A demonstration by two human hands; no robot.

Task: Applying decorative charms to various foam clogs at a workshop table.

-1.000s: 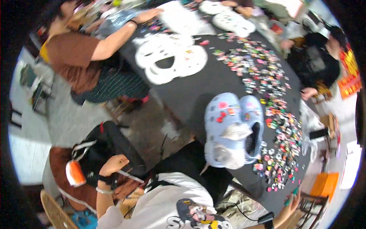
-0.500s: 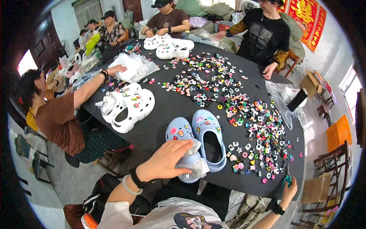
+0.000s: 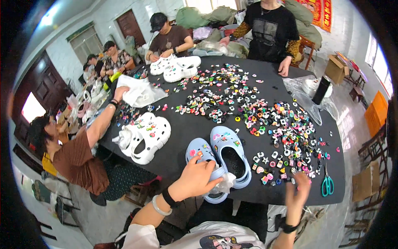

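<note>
A pair of light-blue clogs stands at the near edge of the table, both set with colourful charms. Over the left clog [image 3: 199, 148] my left hand [image 3: 192, 178] is closed, thumb and fingers around its opening and strap. Crumpled clear plastic [image 3: 224, 184] sticks out there beside my thumb. The right clog [image 3: 232, 159] stands next to it, untouched. My right hand [image 3: 298, 191] is raised at the near edge of the charm pile [image 3: 286, 137], fingers apart and slightly blurred, holding nothing that I can see. Teal-handled scissors [image 3: 327, 185] lie to its right.
White clogs with charms [image 3: 151, 135] stand to the left, another white pair [image 3: 180, 70] at the far side. A co-worker at the left reaches to a white plastic bag [image 3: 143, 93]. More people sit or stand around the black table [image 3: 186, 120]. A black bottle [image 3: 321, 90] stands far right.
The scissors have left my right hand and now lie on the table. That hand has moved left toward the charms. My left hand's fingers have curled over the left clog.
</note>
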